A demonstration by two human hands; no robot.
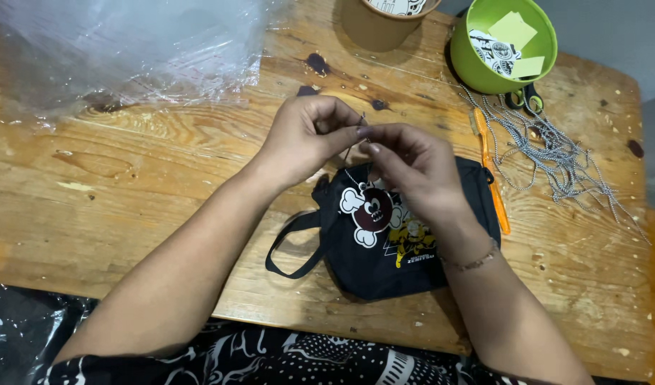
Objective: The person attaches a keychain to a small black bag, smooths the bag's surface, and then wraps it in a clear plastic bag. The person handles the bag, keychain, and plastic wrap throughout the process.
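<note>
— Both hands meet over a black bag (374, 267) on the wooden table (128, 185). What are they holding?

— The left hand (302, 135) and right hand (413, 167) each pinch a thin ball chain (350, 148) between fingertips. A cartoon tag (370, 210) hangs from it, lying on the bag.

— What's nearby?

— An orange cutter (493, 175) just right of the bag, loose chains (556, 157) beyond it, a green bowl (474, 68) of paper tags behind, clear plastic (120, 50) far left.
</note>
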